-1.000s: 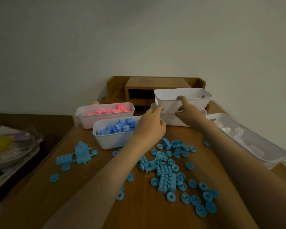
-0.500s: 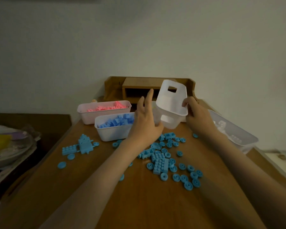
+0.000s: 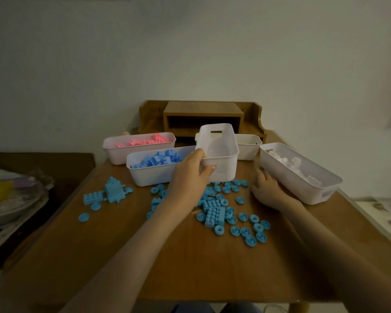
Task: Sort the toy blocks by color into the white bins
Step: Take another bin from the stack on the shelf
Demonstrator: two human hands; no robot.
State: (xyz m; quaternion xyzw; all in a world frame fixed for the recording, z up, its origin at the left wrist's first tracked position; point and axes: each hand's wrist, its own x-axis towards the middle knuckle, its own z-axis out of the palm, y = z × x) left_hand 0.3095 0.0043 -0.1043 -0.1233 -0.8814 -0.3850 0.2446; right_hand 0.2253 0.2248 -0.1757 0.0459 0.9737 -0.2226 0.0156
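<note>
Dim indoor light, no source in frame. Soft, even, with a slightly greenish cast over the wall [image 3: 190, 53]. Corners darken, heaviest at 5 and 7 o'clock. The empty white bin [image 3: 221, 159] at centre is among the brightest patches; it reads clean, no glare. Faint soft shadows under the blue blocks [image 3: 215, 211] on the wooden table [image 3: 190, 263]. Wide-angle bending — table edges splay outward at 4 and 8 o'clock, and the forearms [image 3: 145, 245] swell toward 6. Clutter [image 3: 14, 199] at 9 o'clock is murky and soft. Edges of the right hand [image 3: 269, 190] are slightly soft.
</note>
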